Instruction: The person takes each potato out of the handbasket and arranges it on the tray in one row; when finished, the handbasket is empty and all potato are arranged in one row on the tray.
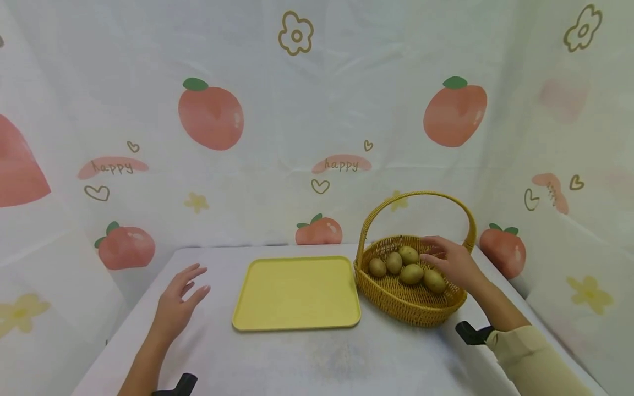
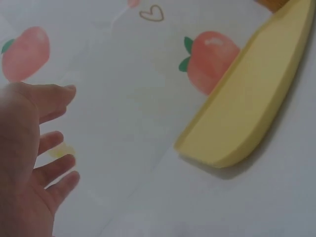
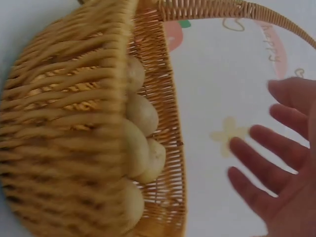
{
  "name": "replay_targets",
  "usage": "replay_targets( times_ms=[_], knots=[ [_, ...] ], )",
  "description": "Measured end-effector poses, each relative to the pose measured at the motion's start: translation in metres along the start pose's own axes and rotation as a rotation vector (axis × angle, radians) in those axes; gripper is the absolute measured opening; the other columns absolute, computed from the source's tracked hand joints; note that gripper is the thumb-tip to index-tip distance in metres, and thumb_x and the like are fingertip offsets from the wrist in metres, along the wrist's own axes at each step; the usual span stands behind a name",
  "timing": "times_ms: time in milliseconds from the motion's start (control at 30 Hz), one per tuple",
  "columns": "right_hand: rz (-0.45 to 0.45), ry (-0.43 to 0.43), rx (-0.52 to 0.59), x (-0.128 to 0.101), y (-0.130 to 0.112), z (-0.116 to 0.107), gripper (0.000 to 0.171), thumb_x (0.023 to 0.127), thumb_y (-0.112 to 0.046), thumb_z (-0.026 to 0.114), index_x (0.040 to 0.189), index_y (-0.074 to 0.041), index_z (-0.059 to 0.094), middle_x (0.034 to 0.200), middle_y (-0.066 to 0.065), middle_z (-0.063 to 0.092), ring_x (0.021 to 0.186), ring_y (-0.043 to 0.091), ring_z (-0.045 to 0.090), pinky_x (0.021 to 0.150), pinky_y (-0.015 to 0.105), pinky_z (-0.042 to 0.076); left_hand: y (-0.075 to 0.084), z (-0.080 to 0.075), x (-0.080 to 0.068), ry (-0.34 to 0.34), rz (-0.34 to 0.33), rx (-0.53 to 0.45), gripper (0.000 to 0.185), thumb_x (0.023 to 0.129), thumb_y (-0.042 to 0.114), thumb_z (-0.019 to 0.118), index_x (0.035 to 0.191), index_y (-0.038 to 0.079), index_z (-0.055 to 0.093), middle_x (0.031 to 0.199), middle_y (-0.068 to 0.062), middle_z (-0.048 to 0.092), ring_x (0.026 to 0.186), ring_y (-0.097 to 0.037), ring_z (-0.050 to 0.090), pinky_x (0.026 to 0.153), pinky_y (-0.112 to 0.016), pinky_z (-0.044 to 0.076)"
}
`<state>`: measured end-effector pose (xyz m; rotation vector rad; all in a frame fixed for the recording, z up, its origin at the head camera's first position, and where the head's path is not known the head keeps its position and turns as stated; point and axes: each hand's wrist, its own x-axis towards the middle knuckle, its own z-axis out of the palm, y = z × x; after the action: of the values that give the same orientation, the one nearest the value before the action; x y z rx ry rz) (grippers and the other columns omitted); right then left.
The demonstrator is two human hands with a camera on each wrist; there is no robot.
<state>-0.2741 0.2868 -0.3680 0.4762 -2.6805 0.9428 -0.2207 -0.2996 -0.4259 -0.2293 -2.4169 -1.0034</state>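
My right hand [image 1: 454, 265] hovers over the right part of a wicker basket [image 1: 406, 309], fingers spread and holding nothing. Several potatoes [image 1: 411, 274] lie inside it, just left of my fingertips. In the right wrist view the basket wall hides part of the potatoes [image 3: 143, 114], and the hand [image 3: 281, 158] is apart from them. My left hand [image 1: 174, 305] is raised over the left side of the table, its fingers loosely bent around nothing. To its right lies a yellow tray [image 1: 297, 294] with a bare surface; the left wrist view shows the tray's near corner [image 2: 217, 148].
The basket's tall arched handle [image 1: 421, 193] rises over its middle, close to my right hand. A white cloth covers the table [image 1: 277, 363]. Behind and at the sides hangs a white curtain [image 1: 277, 121] printed with fruit, hearts and flowers.
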Motion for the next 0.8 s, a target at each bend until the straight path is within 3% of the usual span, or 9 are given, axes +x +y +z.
replay_targets(
  times_ms=[200,333,433,567,800],
  knots=[
    [0.036,-0.21,0.072,0.03,0.004,0.008,0.051,0.097,-0.027,0.06,0.138,0.001,0.049,0.132,0.028,0.054,0.113,0.043,0.057,0.087,0.055,0.052,-0.007,0.015,-0.002,-0.12,-0.099,-0.138,0.048,0.095,0.022,0.064,0.137,0.004,0.051,0.143,-0.019,0.046,0.125,-0.039,0.049,0.096,-0.018,0.043],
    [0.062,-0.29,0.111,0.046,0.006,0.017,0.053,0.098,-0.027,0.059,0.141,0.002,0.045,0.136,0.031,0.048,0.123,0.048,0.047,0.094,0.057,0.046,-0.014,0.025,-0.005,-0.177,-0.168,-0.25,0.052,0.093,0.016,0.067,0.14,0.005,0.048,0.142,-0.018,0.047,0.126,-0.039,0.048,0.09,-0.006,0.041],
    [0.066,-0.336,0.115,0.055,0.008,0.025,0.055,0.097,-0.025,0.059,0.142,0.003,0.043,0.141,0.032,0.043,0.129,0.051,0.038,0.1,0.062,0.039,-0.018,0.033,-0.006,-0.224,-0.212,-0.277,0.053,0.092,0.017,0.068,0.141,0.007,0.048,0.144,-0.018,0.045,0.128,-0.04,0.047,0.097,-0.024,0.047],
    [0.065,-0.374,0.069,0.064,0.015,0.035,0.053,0.096,-0.02,0.059,0.141,0.004,0.044,0.144,0.029,0.041,0.132,0.05,0.033,0.104,0.064,0.033,-0.018,0.042,-0.001,-0.301,-0.273,-0.299,0.056,0.091,0.017,0.069,0.142,0.009,0.047,0.148,-0.019,0.04,0.129,-0.041,0.046,0.1,-0.047,0.045],
    [0.037,-0.453,-0.012,0.076,0.029,0.053,0.05,0.09,-0.012,0.065,0.135,0.005,0.05,0.135,0.029,0.049,0.125,0.05,0.042,0.1,0.06,0.039,-0.016,0.055,0.001,-0.397,-0.355,-0.332,0.063,0.086,0.018,0.074,0.142,0.009,0.048,0.146,-0.023,0.042,0.127,-0.041,0.047,0.098,-0.051,0.047]
  ],
)
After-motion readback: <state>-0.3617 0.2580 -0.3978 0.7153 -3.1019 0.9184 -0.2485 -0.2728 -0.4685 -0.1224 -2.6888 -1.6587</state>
